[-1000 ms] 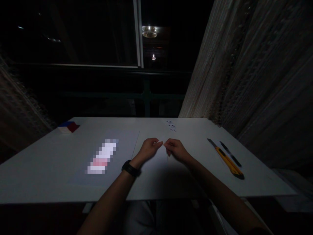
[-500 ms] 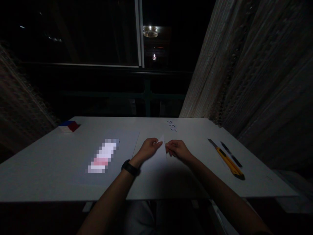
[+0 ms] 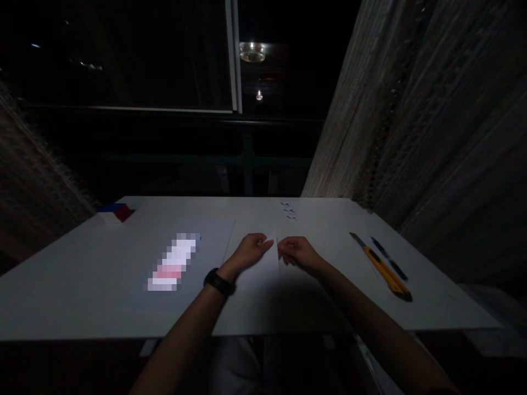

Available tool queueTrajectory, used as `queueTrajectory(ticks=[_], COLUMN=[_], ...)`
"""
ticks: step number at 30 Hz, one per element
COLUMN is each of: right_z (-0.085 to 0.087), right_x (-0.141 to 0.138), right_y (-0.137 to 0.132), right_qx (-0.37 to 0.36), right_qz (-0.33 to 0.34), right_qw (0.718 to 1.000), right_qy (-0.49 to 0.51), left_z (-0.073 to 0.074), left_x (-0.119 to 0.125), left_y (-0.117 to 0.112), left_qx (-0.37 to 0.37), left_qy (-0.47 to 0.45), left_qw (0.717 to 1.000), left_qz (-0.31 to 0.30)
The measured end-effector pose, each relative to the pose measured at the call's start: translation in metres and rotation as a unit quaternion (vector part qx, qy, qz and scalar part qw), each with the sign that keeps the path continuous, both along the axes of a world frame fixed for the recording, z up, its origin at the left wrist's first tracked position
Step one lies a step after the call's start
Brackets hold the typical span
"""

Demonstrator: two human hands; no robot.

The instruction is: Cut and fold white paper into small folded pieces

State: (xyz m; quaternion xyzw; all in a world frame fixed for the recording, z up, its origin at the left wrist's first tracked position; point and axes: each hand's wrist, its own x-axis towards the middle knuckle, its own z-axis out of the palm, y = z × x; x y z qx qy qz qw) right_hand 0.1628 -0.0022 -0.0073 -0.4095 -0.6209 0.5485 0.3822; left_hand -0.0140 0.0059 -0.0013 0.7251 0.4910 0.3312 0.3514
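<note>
My left hand and my right hand meet over the middle of a white table. Both pinch the far edge of a white sheet of paper, which tilts up off the table towards me. A dark watch is on my left wrist. The scene is dim and the fingertips are hard to make out.
A yellow utility knife and a black pen lie to the right. Small dark bits sit at the far edge. A larger sheet with a blurred patch lies left, a red and blue block at far left. Curtains hang on both sides.
The far edge of the paper has come up between my fingers, and my right hand has shifted slightly left and down.
</note>
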Motion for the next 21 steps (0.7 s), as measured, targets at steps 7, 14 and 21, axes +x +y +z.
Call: queueTrajectory(ticks=[7, 14, 21], right_z=[0.0040, 0.0036, -0.0032], right_x=[-0.0010, -0.0033, -0.0001], right_y=[-0.0032, -0.0044, -0.0004], right_qx=[0.013, 0.015, 0.012], right_qz=[0.005, 0.012, -0.007], right_qw=[1.000, 0.999, 1.000], right_qy=[-0.018, -0.033, -0.003], left_z=[-0.0019, -0.0023, 0.0037], left_x=[-0.0005, -0.0013, -0.0017], left_y=[-0.0003, -0.0003, -0.0036], left_qx=[-0.006, 0.005, -0.021], left_qy=[-0.011, 0.011, -0.007], left_qw=[1.000, 1.000, 0.999], left_qz=[-0.026, -0.009, 0.026])
